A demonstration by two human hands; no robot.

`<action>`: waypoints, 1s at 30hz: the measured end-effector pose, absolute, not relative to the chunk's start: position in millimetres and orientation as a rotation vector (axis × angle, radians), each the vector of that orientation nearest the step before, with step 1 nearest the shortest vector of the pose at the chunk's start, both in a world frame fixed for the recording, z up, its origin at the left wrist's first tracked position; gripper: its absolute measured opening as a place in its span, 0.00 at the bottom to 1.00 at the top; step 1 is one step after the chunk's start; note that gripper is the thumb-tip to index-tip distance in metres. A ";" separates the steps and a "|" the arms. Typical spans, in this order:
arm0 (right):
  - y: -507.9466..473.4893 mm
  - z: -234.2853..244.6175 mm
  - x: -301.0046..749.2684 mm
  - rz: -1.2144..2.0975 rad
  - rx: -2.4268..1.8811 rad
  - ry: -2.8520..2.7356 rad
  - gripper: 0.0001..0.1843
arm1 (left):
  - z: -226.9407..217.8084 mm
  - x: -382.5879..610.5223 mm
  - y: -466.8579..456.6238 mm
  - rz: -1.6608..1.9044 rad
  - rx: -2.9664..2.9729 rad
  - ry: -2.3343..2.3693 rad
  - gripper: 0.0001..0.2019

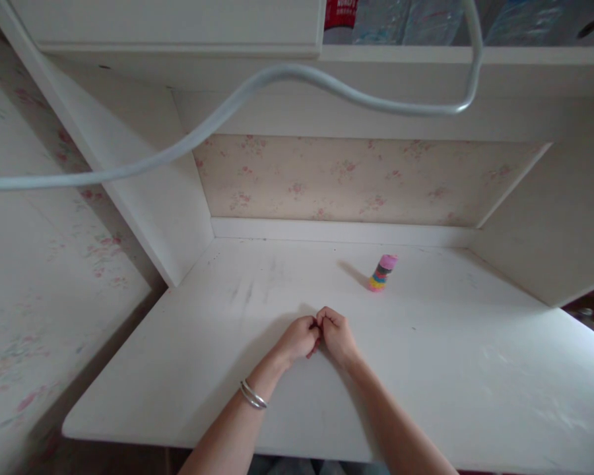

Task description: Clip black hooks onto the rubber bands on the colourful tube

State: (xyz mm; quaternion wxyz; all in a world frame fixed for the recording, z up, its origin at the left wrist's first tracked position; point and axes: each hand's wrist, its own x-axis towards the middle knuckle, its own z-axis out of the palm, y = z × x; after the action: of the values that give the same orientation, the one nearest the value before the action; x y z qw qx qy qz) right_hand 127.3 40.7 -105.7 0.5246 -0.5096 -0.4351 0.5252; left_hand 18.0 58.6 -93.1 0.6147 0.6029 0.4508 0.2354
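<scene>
My left hand and right hand rested together on the white desk, knuckles touching, both curled into loose fists. Fingers of both met at the middle, pinching something tiny between them; too small and hidden to tell what it was. Two silver bangles sat on my left wrist. The stack of colored rings, pink on top, stood upright on the desk behind and to the right of my right hand, near but apart from it, casting a shadow to its left. Floral wallpaper covered the back of the desk nook. A grey cable looped across the top of the view, under the shelf.
</scene>
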 end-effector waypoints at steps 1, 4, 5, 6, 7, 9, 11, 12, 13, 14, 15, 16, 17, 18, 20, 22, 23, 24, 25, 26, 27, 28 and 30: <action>40.9 -105.8 127.4 1.258 -1.220 -1.042 0.04 | -92.9 18.0 58.5 0.543 1.391 1.039 0.06; 41.2 -106.7 127.6 1.263 -1.221 -1.046 0.04 | -92.6 17.7 58.5 0.539 1.392 1.045 0.05; 41.3 -107.2 127.7 1.263 -1.222 -1.046 0.05 | -92.5 17.7 58.6 0.537 1.392 1.049 0.05; 41.4 -107.8 127.8 1.263 -1.224 -1.048 0.05 | -92.6 17.6 58.7 0.535 1.392 1.053 0.05; 41.6 -108.5 128.0 1.261 -1.225 -1.050 0.05 | -92.6 17.6 58.7 0.533 1.392 1.056 0.05; 41.9 -110.0 128.5 1.255 -1.227 -1.055 0.05 | -92.8 17.6 58.8 0.531 1.391 1.059 0.05; 42.3 -111.1 129.0 1.249 -1.228 -1.060 0.05 | -92.9 17.7 58.8 0.529 1.391 1.060 0.05; 42.4 -111.5 129.2 1.246 -1.228 -1.062 0.05 | -92.8 17.8 58.7 0.529 1.391 1.061 0.05; 42.4 -111.7 129.4 1.244 -1.230 -1.064 0.05 | -92.6 17.9 58.6 0.530 1.390 1.063 0.05; 42.3 -111.7 129.6 1.242 -1.231 -1.067 0.05 | -92.4 18.1 58.4 0.530 1.390 1.065 0.05; 42.2 -111.6 129.6 1.240 -1.232 -1.069 0.05 | -92.1 18.2 58.3 0.531 1.390 1.067 0.05; 42.1 -111.4 129.7 1.240 -1.233 -1.070 0.05 | -91.7 18.3 58.2 0.531 1.390 1.069 0.05; 42.0 -111.3 129.6 1.239 -1.233 -1.071 0.05 | -91.4 18.4 58.2 0.531 1.390 1.070 0.05; 41.9 -111.2 129.6 1.241 -1.233 -1.072 0.05 | -91.1 18.3 58.2 0.531 1.390 1.071 0.05; 42.0 -111.4 129.5 1.243 -1.233 -1.072 0.05 | -90.9 18.2 58.2 0.529 1.391 1.070 0.05; 42.4 -112.1 129.5 1.243 -1.233 -1.071 0.05 | -91.2 18.0 58.5 0.530 1.394 1.068 0.06; 42.6 -112.5 129.4 1.243 -1.232 -1.071 0.04 | -91.5 17.9 58.6 0.530 1.395 1.067 0.06; 42.7 -112.8 129.4 1.243 -1.231 -1.070 0.04 | -91.9 17.9 58.8 0.530 1.396 1.067 0.06; 42.9 -113.0 129.2 1.243 -1.229 -1.070 0.04 | -92.3 17.9 59.0 0.528 1.397 1.067 0.06; 42.9 -112.9 129.1 1.244 -1.228 -1.070 0.05 | -92.6 17.9 59.1 0.527 1.397 1.067 0.06; 42.7 -112.5 128.9 1.244 -1.227 -1.071 0.05 | -93.0 18.0 59.2 0.526 1.397 1.067 0.06; 42.5 -111.9 128.7 1.244 -1.226 -1.071 0.05 | -93.2 18.1 59.2 0.527 1.396 1.068 0.06; 41.9 -110.1 128.4 1.246 -1.224 -1.071 0.04 | -93.3 18.3 59.1 0.530 1.395 1.069 0.06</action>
State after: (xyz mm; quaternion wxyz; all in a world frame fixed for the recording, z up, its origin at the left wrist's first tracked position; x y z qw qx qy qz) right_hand 128.4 41.9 -110.1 0.5197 -0.5103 -0.4466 0.5197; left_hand 18.3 59.1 -93.3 0.6073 0.6038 0.4627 0.2293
